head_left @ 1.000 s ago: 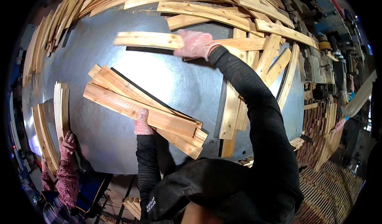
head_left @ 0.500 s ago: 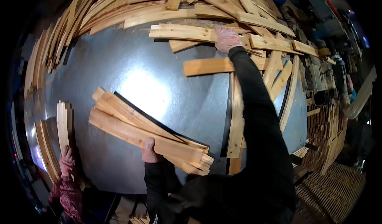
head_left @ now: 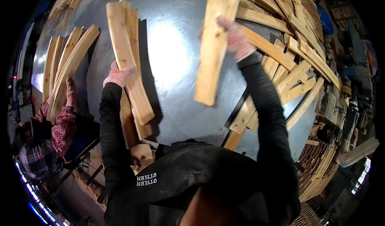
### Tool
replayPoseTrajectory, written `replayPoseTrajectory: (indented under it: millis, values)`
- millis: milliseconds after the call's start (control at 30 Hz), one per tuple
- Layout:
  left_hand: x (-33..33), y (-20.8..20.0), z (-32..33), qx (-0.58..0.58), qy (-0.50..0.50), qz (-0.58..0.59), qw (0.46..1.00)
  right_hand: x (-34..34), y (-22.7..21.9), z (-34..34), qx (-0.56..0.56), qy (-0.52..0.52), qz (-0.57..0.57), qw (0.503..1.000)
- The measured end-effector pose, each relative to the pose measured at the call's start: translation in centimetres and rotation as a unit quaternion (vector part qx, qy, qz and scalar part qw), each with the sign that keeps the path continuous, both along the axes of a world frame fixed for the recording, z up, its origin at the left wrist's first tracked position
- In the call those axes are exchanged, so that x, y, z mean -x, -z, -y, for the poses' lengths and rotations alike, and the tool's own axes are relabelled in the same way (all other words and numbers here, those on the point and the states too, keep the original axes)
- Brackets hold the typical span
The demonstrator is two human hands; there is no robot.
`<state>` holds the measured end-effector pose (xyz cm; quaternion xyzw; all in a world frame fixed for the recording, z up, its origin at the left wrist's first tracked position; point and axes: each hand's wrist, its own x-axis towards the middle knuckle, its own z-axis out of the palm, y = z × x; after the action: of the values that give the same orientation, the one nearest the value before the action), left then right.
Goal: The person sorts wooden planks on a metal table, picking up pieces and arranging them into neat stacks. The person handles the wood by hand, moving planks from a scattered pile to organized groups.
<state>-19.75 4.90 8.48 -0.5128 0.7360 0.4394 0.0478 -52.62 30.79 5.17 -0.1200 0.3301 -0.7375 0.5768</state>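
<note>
A shiny metal table [head_left: 176,57] fills the view. My right hand [head_left: 234,37], in a pink knit glove, grips a pale wooden board [head_left: 214,41] and holds it lifted above the table, its long side running toward me. My left hand [head_left: 118,75], gloved the same, rests on a stack of stacked wooden boards [head_left: 128,65] that lies on the table's left half and reaches over the near edge. Both my sleeves are black.
Many loose wooden slats [head_left: 292,61] are heaped along the table's right and far sides. At the left, another person's hand [head_left: 70,91] in a red patterned sleeve holds a second pile of boards [head_left: 64,69]. Machinery and stacked wood stand at the far right.
The view has swung, so the stack now runs lengthwise toward me. My right hand has taken a board from the heap and lifted it over the table. My left hand stays on the stack.
</note>
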Motion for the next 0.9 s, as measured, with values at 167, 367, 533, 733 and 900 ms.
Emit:
replayPoseTrajectory:
  millis: [167,367,533,733,900]
  values:
    - [-0.8,4.1,-4.9,0.183,0.093,0.233,0.951,-13.6,7.7,1.8,-0.243,-0.062,-0.738,0.627]
    - [-2.5,3.7,-5.9,0.161,0.087,0.156,0.971,-21.9,4.5,7.4,-0.422,-0.051,-0.456,0.782]
    - [-10.9,9.6,-5.4,0.055,0.012,-0.092,0.994,-24.5,3.0,8.9,-0.373,-0.179,-0.572,0.708]
    - [-13.2,10.8,-7.2,0.051,-0.011,-0.172,0.984,-28.2,7.4,7.0,-0.288,-0.184,-0.518,0.784]
    - [-8.9,1.9,-11.3,0.222,0.132,0.112,0.96,-25.1,6.7,4.7,-0.097,-0.265,-0.618,0.734]
